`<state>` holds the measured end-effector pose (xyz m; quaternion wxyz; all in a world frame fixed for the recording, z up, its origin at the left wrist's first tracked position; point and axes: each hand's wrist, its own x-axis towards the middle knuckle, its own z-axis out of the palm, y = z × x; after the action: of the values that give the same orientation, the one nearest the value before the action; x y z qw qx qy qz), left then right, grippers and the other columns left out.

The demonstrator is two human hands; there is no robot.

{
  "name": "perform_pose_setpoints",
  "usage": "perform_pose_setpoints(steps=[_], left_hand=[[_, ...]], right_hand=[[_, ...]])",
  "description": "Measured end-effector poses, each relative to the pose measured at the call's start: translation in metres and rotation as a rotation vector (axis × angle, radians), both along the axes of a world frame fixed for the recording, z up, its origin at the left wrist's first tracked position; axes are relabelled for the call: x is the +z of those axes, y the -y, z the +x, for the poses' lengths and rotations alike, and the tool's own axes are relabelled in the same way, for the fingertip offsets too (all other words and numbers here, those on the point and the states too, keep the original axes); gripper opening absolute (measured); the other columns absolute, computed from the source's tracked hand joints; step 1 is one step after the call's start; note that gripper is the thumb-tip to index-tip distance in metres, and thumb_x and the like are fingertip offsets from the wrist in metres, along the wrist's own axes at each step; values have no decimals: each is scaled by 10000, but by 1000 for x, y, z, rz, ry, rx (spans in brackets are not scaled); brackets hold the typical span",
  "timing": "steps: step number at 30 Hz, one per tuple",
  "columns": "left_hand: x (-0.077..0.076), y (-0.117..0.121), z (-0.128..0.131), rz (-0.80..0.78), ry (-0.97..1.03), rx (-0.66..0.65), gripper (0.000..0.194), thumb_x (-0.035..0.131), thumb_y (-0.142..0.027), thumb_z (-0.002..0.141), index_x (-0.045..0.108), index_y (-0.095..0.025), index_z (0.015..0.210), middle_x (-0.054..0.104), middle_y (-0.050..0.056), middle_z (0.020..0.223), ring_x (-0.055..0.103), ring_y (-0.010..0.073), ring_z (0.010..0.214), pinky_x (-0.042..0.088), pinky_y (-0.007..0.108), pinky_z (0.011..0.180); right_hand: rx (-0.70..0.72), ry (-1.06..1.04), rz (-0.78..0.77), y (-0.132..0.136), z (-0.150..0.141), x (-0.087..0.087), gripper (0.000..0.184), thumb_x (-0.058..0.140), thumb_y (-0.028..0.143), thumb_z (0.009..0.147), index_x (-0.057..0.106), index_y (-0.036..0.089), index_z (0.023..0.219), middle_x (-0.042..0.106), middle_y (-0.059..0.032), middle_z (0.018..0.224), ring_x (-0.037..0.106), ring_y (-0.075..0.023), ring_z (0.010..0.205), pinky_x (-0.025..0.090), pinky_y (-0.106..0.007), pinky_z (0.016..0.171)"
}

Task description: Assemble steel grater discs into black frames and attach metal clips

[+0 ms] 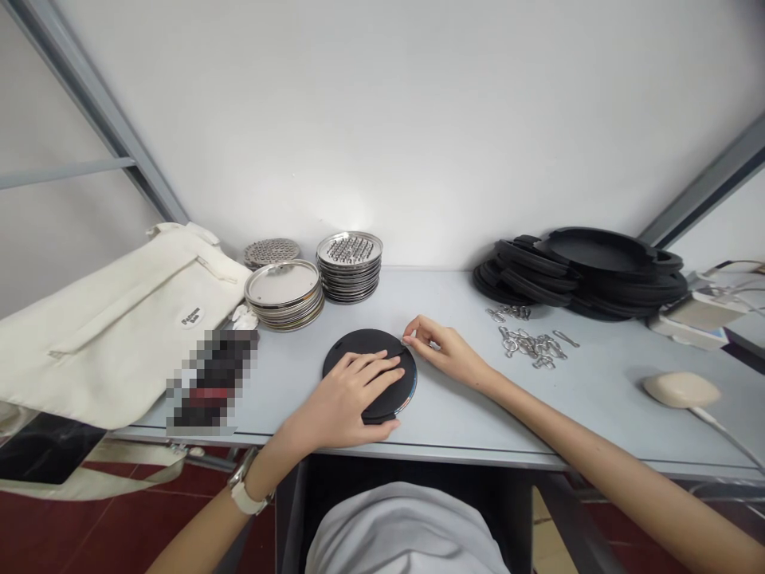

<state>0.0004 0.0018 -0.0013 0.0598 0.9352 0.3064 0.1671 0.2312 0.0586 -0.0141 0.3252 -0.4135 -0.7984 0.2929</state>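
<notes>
Here's the black disc point(350, 344), lying flat on the desk point(454, 399) near its front edge, right in front of the person, a thin coloured strip showing along its lower right rim. The left hand point(352, 399) is palm down over it, fingers loosely spread and pointing right and away from the body, thumb reaching out past the near rim; it's open, pressing on the disc rather than gripping. The left wrist wears a watch point(245, 488) with a pale band, forearm slanting in from the lower left.

And the right hand point(442, 348): it comes in from the right, forearm stretched long and low, fingers curled, thumb and forefinger pinched together at the disc's upper right rim on something small and pale, too small to make out.

Behind the disc stand stacks of round metal plates, one a tall stack of grater discs point(350, 267), another topped by a smooth metal plate point(282, 285). Over to the right, a scatter of metal clips point(531, 344), black rings and trays point(591, 267) piled behind them, and a cream mouse-shaped object point(682, 390) farther right. A cream bag point(131, 319) sprawls at the left.
</notes>
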Motion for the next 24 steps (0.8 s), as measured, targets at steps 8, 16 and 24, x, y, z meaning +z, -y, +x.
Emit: perform_pose_setpoints(steps=[8, 16, 24], left_hand=[[1, 1, 0, 6, 3, 6, 595, 596, -401, 810, 412, -233, 1350, 476, 51, 1389, 351, 251, 1334, 299, 417, 1064], [1, 1, 0, -1, -5, 3, 586, 575, -404, 825, 413, -222, 1358, 467, 67, 1396, 339, 268, 1341, 296, 427, 1062], [1, 1, 0, 0, -4, 3, 585, 581, -404, 820, 416, -224, 1352, 469, 63, 1395, 342, 264, 1339, 294, 425, 1063]], right_hand=[[19, -58, 8, -2, -7, -6, 220, 438, 395, 931, 543, 202, 935, 602, -10, 779, 535, -134, 689, 421, -256, 635], [25, -56, 15, 1, -5, -2, 183, 469, 346, 912, 521, 201, 814, 579, -3, 735, 519, -132, 667, 432, -265, 648], [46, -41, -32, 1, -4, -5, 187, 448, 372, 922, 494, 199, 869, 515, 32, 655, 477, -115, 605, 367, -234, 570]])
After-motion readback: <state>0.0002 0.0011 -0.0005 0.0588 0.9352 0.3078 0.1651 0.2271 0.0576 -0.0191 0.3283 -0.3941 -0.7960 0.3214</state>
